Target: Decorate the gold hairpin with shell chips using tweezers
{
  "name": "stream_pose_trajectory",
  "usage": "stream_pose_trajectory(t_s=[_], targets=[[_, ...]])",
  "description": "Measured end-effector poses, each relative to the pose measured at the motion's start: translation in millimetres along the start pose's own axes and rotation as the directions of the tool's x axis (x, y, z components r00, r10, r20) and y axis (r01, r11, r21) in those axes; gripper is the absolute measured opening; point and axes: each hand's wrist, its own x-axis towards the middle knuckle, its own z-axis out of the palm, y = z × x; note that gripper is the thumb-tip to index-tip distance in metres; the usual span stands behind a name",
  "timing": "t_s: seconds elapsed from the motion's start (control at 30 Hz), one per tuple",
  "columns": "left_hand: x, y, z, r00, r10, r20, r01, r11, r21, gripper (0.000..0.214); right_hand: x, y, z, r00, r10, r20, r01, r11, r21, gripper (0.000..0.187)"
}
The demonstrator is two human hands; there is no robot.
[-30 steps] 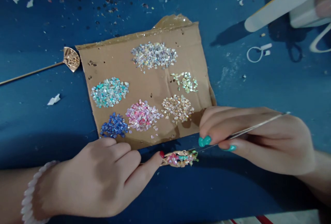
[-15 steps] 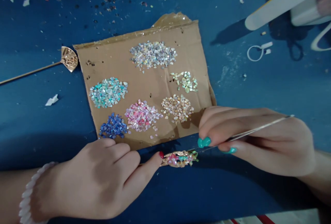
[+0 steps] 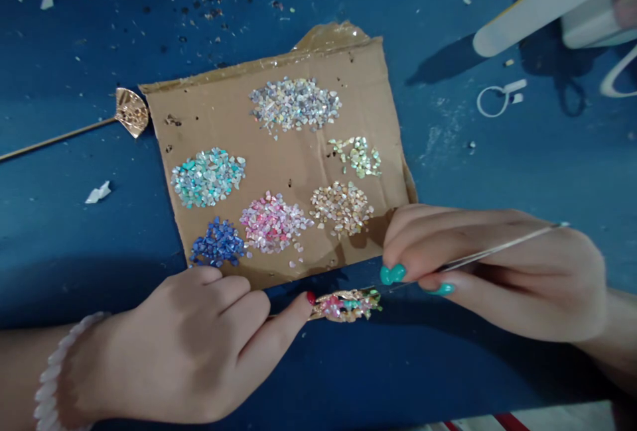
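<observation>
My left hand, fingers curled, grips a gold hairpin-like ornament by its left end, the thumb pressed along it. Pink, teal, green and tan chips cover the ornament's face. From the right, my right hand pinches thin metal tweezers between thumb and fingers. Their fine tips reach the ornament's upper right edge; whether they hold a chip is too small to tell. Just beyond both hands lies a cardboard sheet bearing loose chip piles: blue, pink, tan, green, turquoise and silvery.
A gold fan-shaped hairpin lies left of the cardboard on the blue table. At the right are a white ring-shaped piece and a long white tube-like object. Paper scraps and dark specks dot the surface.
Both hands keep nearly the same pose at the ornament. The view has shifted very slightly; nothing was visibly picked up or let go.
</observation>
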Motion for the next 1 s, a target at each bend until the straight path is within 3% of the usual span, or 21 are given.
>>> stream_pose_trajectory(t_s=[0.57,1.0], targets=[[2.5,-0.5,1.5,1.0,-0.005,-0.024,0.005,1.0,-0.004,0.042,0.0,-0.1,-0.1,1.0,-0.007,0.015,0.007,1.0,0.005,0.02],[0.3,0.4,1.6,1.0,-0.005,-0.012,0.005,1.0,0.003,0.042,-1.4,-0.3,1.0,0.998,0.038,-0.047,-0.038,0.999,-0.006,0.015]])
